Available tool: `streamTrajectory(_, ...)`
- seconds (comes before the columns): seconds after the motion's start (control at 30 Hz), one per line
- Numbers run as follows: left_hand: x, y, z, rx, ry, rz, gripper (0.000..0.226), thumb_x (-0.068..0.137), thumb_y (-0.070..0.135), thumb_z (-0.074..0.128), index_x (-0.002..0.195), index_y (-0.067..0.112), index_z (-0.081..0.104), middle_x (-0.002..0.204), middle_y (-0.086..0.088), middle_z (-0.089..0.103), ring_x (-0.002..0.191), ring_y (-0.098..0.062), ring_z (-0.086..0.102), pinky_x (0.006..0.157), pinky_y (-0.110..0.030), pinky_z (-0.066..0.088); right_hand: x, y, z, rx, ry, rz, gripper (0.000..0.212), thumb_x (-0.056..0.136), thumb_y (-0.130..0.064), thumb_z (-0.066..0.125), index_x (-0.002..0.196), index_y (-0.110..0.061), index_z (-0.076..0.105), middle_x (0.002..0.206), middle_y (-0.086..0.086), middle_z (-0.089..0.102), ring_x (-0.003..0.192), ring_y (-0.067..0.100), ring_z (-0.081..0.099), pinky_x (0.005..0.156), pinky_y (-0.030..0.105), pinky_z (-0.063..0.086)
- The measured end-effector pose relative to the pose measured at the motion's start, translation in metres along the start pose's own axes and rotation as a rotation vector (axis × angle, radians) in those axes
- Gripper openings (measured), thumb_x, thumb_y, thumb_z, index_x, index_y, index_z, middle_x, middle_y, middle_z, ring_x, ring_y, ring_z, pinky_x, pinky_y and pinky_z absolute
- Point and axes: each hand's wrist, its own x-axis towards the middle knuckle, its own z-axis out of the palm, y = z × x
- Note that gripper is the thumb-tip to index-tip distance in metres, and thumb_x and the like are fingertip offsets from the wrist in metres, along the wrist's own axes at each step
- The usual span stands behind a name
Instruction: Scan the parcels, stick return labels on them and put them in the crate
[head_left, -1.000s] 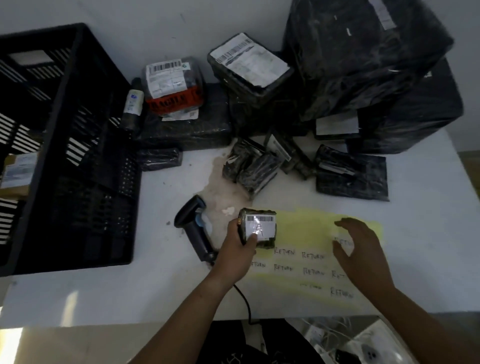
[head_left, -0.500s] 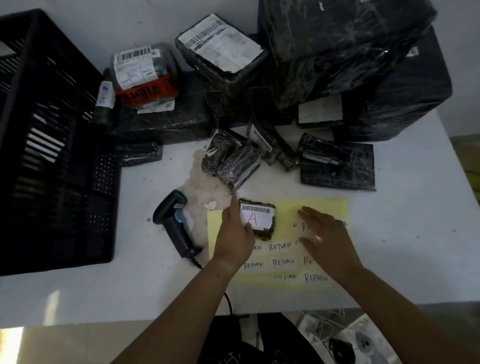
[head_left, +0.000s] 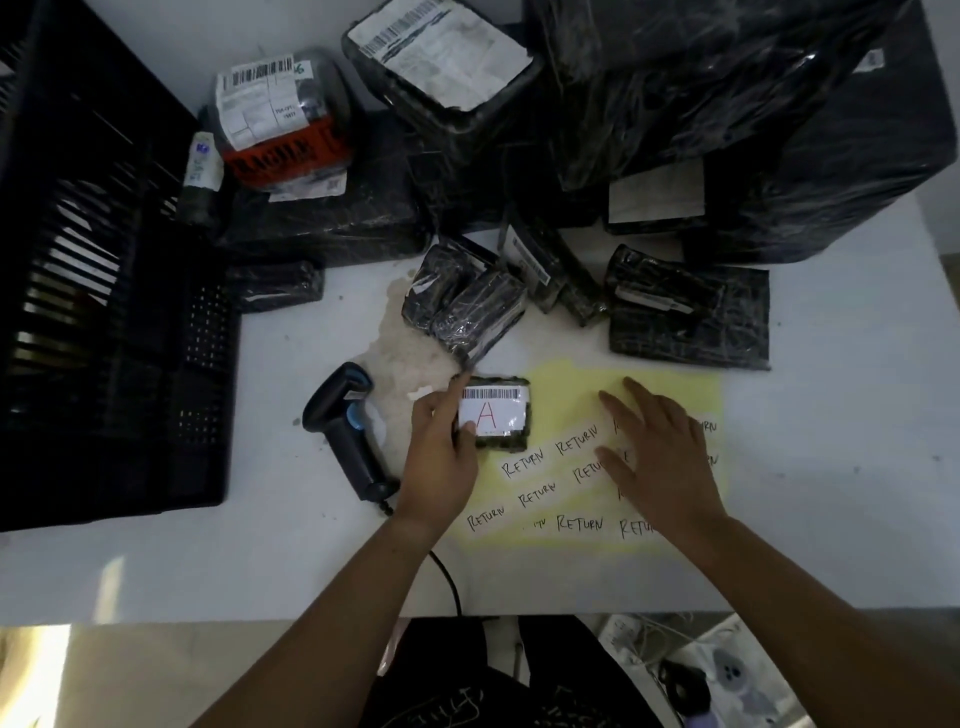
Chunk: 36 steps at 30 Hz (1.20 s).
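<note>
The crate (head_left: 104, 312) stands on your left, within easy reach for drop-offs. The yellow label sheet (head_left: 571, 395) lies before you. Your right hand (head_left: 660, 457) rests on it, fingers straight and spread, likely pinning it for peeling. The scanner (head_left: 343, 426) lies beside it. Your left hand (head_left: 441, 462) grips the small parcel (head_left: 496, 415) at the sheet's upper left edge, barcode up.

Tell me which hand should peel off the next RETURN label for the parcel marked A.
Right. The right hand lies spread on the yellow label sheet, over the RETURN labels; the left hand holds the parcel marked A steady.
</note>
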Motion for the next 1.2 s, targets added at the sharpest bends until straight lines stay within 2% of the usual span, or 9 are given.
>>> streamTrajectory(0.13, -0.009, -0.006, 0.001, 0.038, 0.021, -0.008, 0.055, 0.103, 0.009, 0.048, 0.155, 0.024, 0.037, 0.128, -0.003, 0.04, 0.106, -0.001, 0.053, 0.089, -0.007, 0.044, 0.002, -0.002, -0.001, -0.012, 0.073, -0.133, 0.054, 0.089, -0.043, 0.052, 0.14, -0.027, 0.054, 0.156, 0.001, 0.037, 0.136, 0.028, 0.038, 0.107, 0.047, 0.031)
streamTrajectory(0.2, -0.011, -0.009, 0.003, 0.147, 0.028, 0.012, 0.054, 0.1, 0.011, 0.05, 0.151, 0.023, 0.041, 0.136, -0.004, 0.038, 0.12, -0.014, 0.048, 0.1, -0.027, 0.048, 0.008, -0.004, -0.003, -0.047, 0.121, -0.309, 0.049, 0.089, -0.043, 0.055, 0.135, -0.026, 0.059, 0.157, 0.0, 0.039, 0.142, 0.027, 0.037, 0.11, 0.047, 0.027)
streamTrajectory(0.3, -0.012, -0.01, 0.009, 0.329, 0.004, 0.022, 0.052, 0.094, 0.018, 0.056, 0.145, 0.019, 0.045, 0.157, -0.011, 0.024, 0.144, -0.029, 0.024, 0.116, -0.048, 0.035, 0.02, -0.004, 0.0, -0.148, 0.059, -0.513, 0.056, 0.09, -0.047, 0.058, 0.14, -0.023, 0.053, 0.16, 0.001, 0.036, 0.152, 0.027, 0.023, 0.119, 0.054, 0.018)
streamTrajectory(0.43, -0.013, -0.008, 0.017, 0.546, -0.129, 0.139, 0.082, 0.088, 0.062, 0.052, 0.156, 0.023, 0.028, 0.165, -0.009, 0.015, 0.152, -0.03, 0.012, 0.122, -0.046, 0.019, 0.027, 0.006, 0.008, -0.232, -0.085, -0.526, 0.069, 0.093, -0.063, 0.041, 0.15, -0.024, 0.044, 0.162, -0.002, 0.03, 0.15, 0.022, 0.027, 0.121, 0.052, 0.018)
streamTrajectory(0.57, -0.006, -0.003, 0.014, 0.659, -0.122, 0.254, 0.085, 0.083, 0.048, 0.073, 0.152, 0.016, 0.036, 0.146, -0.011, 0.04, 0.135, -0.031, 0.037, 0.108, -0.047, 0.041, 0.01, -0.003, 0.014, -0.163, 0.037, -0.331, 0.068, 0.091, -0.064, 0.047, 0.142, -0.019, 0.054, 0.156, 0.002, 0.042, 0.143, 0.023, 0.041, 0.117, 0.048, 0.027)
streamTrajectory(0.7, -0.001, -0.003, 0.011, 0.659, -0.095, 0.273, 0.083, 0.074, 0.043, 0.074, 0.146, 0.015, 0.043, 0.141, -0.011, 0.043, 0.132, -0.031, 0.039, 0.109, -0.049, 0.039, -0.003, -0.019, 0.017, -0.099, 0.098, -0.153, 0.061, 0.087, -0.06, 0.056, 0.133, -0.02, 0.058, 0.143, 0.003, 0.05, 0.129, 0.028, 0.048, 0.105, 0.045, 0.03)
streamTrajectory(0.87, 0.005, 0.003, 0.013, 0.708, -0.275, 0.248, 0.106, 0.076, 0.059, 0.064, 0.161, 0.028, 0.01, 0.168, -0.008, -0.004, 0.155, -0.033, -0.011, 0.124, -0.056, -0.002, 0.009, -0.015, 0.017, 0.079, 0.104, -0.334, 0.038, 0.09, -0.031, 0.07, 0.125, -0.016, 0.065, 0.136, 0.003, 0.055, 0.129, 0.025, 0.049, 0.103, 0.042, 0.039)
streamTrajectory(0.97, 0.016, 0.006, 0.015, 0.797, -0.423, 0.231, 0.117, 0.078, 0.069, 0.068, 0.159, 0.036, -0.01, 0.168, -0.003, -0.015, 0.154, -0.03, -0.016, 0.124, -0.057, -0.001, 0.017, -0.007, 0.018, 0.133, 0.085, -0.392, 0.033, 0.089, -0.028, 0.072, 0.121, -0.018, 0.07, 0.135, 0.002, 0.059, 0.126, 0.025, 0.052, 0.101, 0.039, 0.041)
streamTrajectory(1.2, 0.022, 0.006, 0.014, 0.778, -0.417, 0.176, 0.128, 0.074, 0.065, 0.077, 0.161, 0.019, -0.004, 0.169, 0.001, -0.016, 0.155, -0.024, -0.012, 0.126, -0.046, 0.007, 0.026, -0.005, 0.02, 0.098, 0.115, -0.42, 0.027, 0.094, -0.034, 0.053, 0.11, -0.029, 0.074, 0.124, -0.008, 0.065, 0.116, 0.022, 0.054, 0.094, 0.035, 0.036)
